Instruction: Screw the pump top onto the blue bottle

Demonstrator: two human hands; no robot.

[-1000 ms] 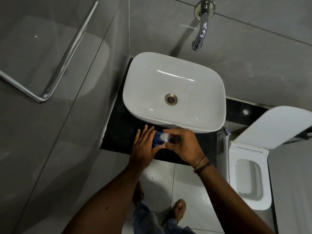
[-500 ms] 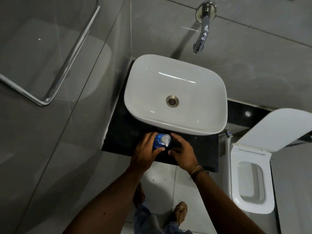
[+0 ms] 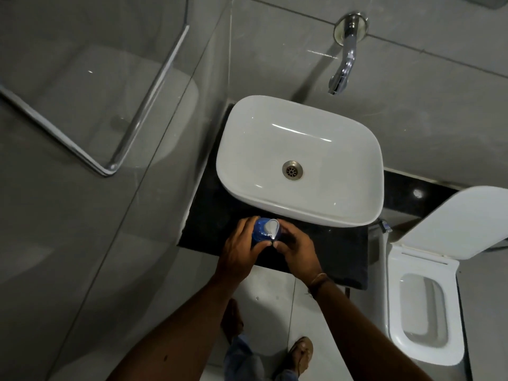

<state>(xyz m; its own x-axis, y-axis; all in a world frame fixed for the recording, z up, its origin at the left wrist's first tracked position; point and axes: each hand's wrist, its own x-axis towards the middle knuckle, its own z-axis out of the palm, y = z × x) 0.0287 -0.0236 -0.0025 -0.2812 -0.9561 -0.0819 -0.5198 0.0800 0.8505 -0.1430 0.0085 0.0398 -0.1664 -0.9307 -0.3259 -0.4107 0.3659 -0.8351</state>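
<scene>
Left hand (image 3: 239, 250) gripping blue bottle (image 3: 259, 231), right hand (image 3: 295, 247) pinching seated pump top (image 3: 271, 228); thread tightness hidden, likely mid-screw.

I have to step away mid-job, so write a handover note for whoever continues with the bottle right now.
Left hand: wrapped around the blue bottle, steadying it on the dark counter in front of the sink.
Right hand: fingers at the white pump top, which sits on the bottle's neck.
Done: pump placed on the bottle.
Left: how far it is threaded cannot be seen; turn until snug, then release both hands.
</scene>
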